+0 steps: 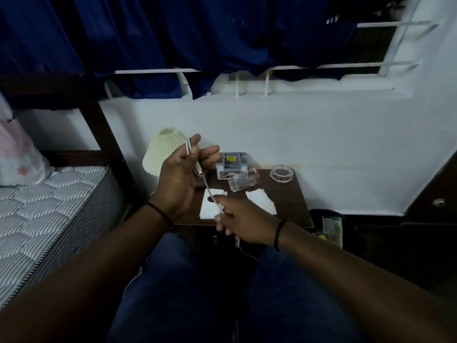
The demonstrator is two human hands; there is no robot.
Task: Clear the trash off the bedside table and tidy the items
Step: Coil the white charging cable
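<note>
Head view: the cable runs diagonally between both hands above the table, its long axis slanting from upper left to lower right. The left hand grips the plug end, loops over its fingers; the right hand pinches the lower stretch. 2 tissues lie just beyond, nearer the right hand. The cable's tail drops out of sight below the right hand in the dim light.

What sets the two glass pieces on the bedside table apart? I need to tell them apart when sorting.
The tumbler is tall and lies tipped on its side; the ashtray is low, wide and sits upright. The tumbler lies mid-table near the paper; the ashtray sits at the back right corner. Both are clear glass.
</note>
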